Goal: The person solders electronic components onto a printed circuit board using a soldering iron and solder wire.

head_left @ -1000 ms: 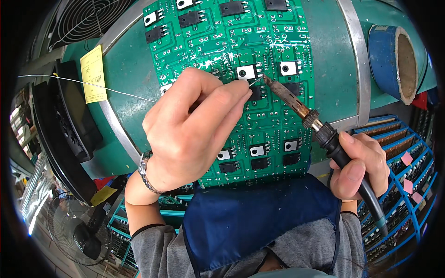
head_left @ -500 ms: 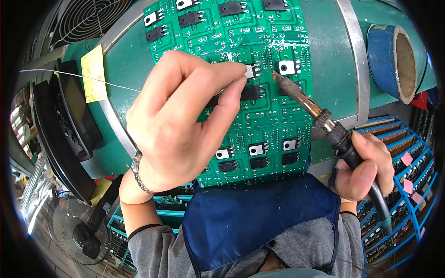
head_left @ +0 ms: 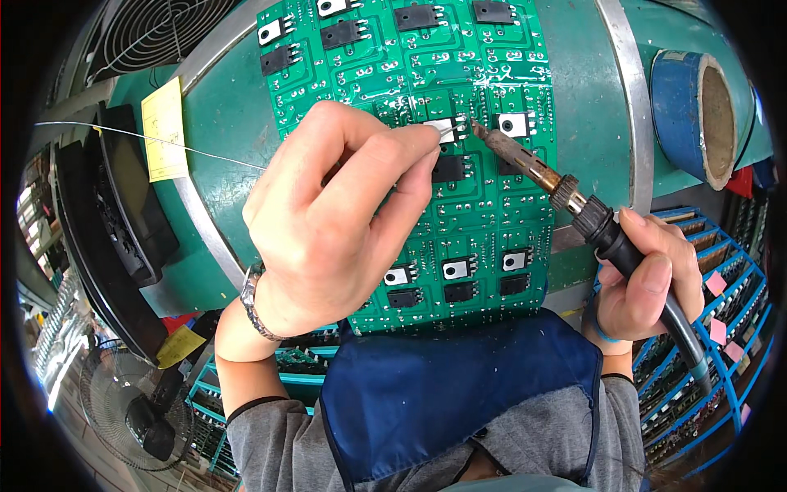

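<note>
Left hand (head_left: 332,225) pinching solder wire (head_left: 225,158) over the green circuit board (head_left: 492,215). Right hand (head_left: 643,283) gripping a soldering iron (head_left: 592,216) (tip near a white-faced transistor (head_left: 446,131), from here).

Yellow note (head_left: 164,135) beside black tray (head_left: 156,246), grille (head_left: 156,37) upper left, fan (head_left: 150,422) lower left, blue tube (head_left: 679,123) right, pink notes (head_left: 718,332) on blue rack (head_left: 725,373)

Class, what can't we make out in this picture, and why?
Head view:
Circuit board: patch behind the left hand, hidden by it; far end, cut off by the upper edge.
Thin wire: middle stretch, hidden by the same hand.
Soldering iron: tip too small to tell contact.
</note>
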{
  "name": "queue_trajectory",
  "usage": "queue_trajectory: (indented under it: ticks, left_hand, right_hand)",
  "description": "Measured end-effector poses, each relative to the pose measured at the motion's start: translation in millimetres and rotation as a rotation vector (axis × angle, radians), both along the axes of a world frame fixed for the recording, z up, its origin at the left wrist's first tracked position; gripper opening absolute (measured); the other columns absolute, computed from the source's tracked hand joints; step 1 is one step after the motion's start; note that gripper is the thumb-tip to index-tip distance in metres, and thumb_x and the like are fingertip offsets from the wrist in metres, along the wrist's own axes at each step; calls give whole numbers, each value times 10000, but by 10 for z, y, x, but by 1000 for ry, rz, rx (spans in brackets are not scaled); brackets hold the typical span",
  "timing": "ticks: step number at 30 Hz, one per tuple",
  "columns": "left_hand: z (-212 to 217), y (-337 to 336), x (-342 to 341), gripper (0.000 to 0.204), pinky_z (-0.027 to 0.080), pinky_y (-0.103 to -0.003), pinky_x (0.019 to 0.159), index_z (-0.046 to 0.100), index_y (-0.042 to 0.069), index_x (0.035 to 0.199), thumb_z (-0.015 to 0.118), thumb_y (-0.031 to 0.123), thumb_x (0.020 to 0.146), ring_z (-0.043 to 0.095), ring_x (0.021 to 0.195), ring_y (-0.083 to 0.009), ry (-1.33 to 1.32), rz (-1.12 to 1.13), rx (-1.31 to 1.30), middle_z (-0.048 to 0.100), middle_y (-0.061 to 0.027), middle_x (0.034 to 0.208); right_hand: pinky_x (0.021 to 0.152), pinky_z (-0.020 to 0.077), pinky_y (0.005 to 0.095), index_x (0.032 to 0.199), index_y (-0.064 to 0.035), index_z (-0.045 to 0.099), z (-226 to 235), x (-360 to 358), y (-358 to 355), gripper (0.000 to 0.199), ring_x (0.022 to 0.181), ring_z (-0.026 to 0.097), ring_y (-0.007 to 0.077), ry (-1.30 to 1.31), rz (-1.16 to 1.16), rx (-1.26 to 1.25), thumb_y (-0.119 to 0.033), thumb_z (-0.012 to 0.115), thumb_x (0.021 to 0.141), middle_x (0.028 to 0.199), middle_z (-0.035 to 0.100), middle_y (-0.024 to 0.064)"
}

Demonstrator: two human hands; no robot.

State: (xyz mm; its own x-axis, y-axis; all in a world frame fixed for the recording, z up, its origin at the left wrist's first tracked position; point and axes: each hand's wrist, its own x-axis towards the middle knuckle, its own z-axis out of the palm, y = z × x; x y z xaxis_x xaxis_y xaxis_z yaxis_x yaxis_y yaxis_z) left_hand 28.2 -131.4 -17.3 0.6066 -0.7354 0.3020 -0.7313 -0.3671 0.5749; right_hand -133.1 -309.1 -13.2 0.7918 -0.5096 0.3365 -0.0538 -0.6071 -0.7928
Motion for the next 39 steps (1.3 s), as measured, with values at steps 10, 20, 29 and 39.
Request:
queue_trajectory:
  ticks: [10, 20, 29, 39]
  left_hand:
    - [-24, -8, 16, 209, 427, -212, 527, 721, 41, 920, 743, -44, 730, 529, 627, -89, -16, -22, 39, 548, -23, 779]
    - [-48, -15, 24, 241, 409, -213, 504, 727, 59, 949, 758, -25, 726, 518, 610, -86, -54, -26, 50, 548, -23, 775]
    - [-15, -10, 57, 225, 362, -188, 493, 728, 43, 933, 749, -45, 727, 465, 596, -49, -3, 15, -19, 550, 3, 775]
    - [137, 21, -80, 232, 460, -255, 566, 716, 16, 916, 742, -46, 694, 569, 656, -150, -9, -131, 14, 564, -65, 780]
  right_hand:
    - [548, 371, 233, 904, 85, 655, 3, 58, -31, 395, 477, 442, 71, 36, 13, -80, -258, 460, 935, 480, 487, -1]
    - [522, 348, 223, 891, 97, 643, 46, 85, -49, 401, 443, 419, 57, 46, 24, -45, -261, 468, 931, 478, 481, 0]
    - [526, 350, 221, 891, 99, 643, 52, 76, -56, 402, 454, 425, 54, 59, 21, -62, -261, 469, 927, 486, 489, 3]
    - [529, 383, 256, 863, 88, 635, 35, -207, -106, 406, 484, 467, 114, -63, -162, -11, -230, 387, 908, 491, 492, 44]
